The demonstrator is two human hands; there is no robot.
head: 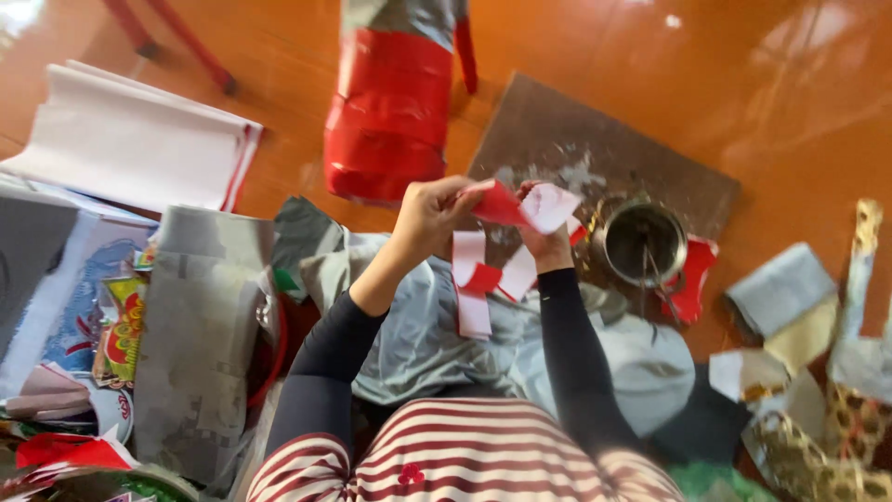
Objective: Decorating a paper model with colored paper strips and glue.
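Observation:
Both hands are raised together over my lap, holding one folded piece of red and white paper (520, 206). My left hand (429, 214) pinches its red left end. My right hand (548, 244) grips its white right end from below. Loose strips of the same red and white paper (478, 284) hang down beneath the hands. My arms wear dark sleeves, and I wear a red and white striped garment (455, 460).
A metal bowl (644, 242) stands on a brown board (576, 139) just right of my hands. A red taped cylinder (390, 102) lies ahead. White paper sheets (130, 139) and newspaper (195, 325) lie at left; gold patterned papers (836, 418) at right. Grey cloth (418, 335) covers my lap.

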